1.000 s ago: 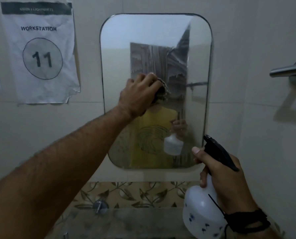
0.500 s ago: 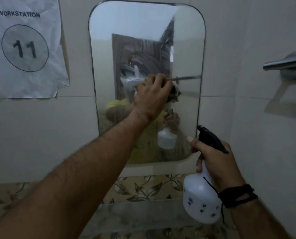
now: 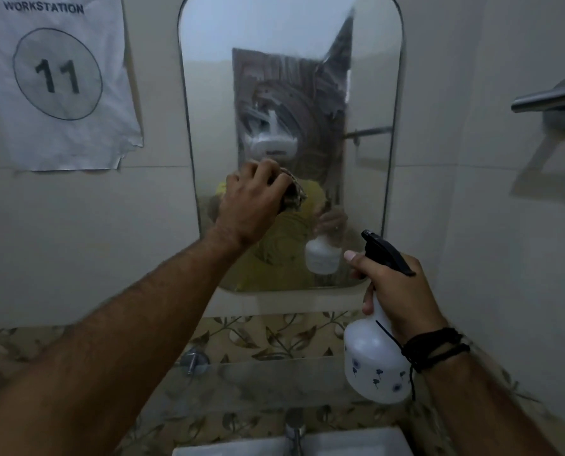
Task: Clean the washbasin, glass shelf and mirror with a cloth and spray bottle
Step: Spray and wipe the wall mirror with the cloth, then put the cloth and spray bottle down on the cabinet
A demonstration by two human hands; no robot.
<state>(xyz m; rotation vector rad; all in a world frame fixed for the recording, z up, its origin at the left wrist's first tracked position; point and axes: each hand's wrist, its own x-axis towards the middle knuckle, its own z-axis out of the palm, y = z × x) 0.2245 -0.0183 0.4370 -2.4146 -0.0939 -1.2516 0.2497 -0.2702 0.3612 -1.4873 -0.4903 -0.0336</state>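
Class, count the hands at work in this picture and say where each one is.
2. The left hand presses a cloth on the mirror; the right hand grips the spray bottle.

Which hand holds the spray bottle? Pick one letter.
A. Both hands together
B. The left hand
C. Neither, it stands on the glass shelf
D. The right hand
D: the right hand is curled round the neck of the spray bottle, while the left hand presses the cloth against the mirror.
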